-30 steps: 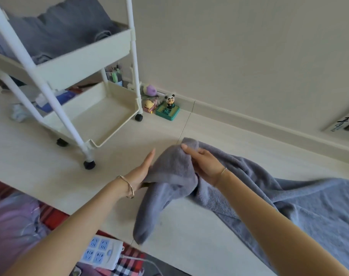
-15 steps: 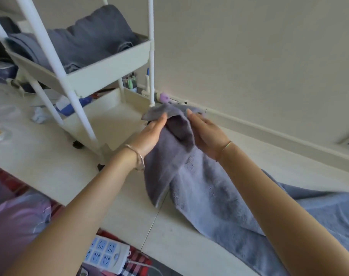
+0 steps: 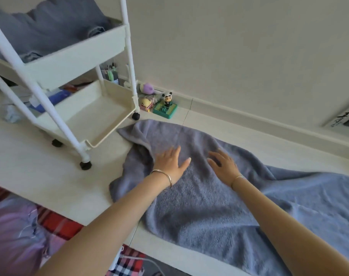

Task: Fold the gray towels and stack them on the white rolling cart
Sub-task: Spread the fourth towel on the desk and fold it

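Lowered gray towel [image 3: 209, 196], flat under left hand [image 3: 170, 164]

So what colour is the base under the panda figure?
Green: the panda stands on a green base, seen in the head view.

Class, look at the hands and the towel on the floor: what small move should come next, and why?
Probably sweep the left hand outward to flatten the folded-over corner. Both it and the right hand lie open on the gray towel, which is bunched there.
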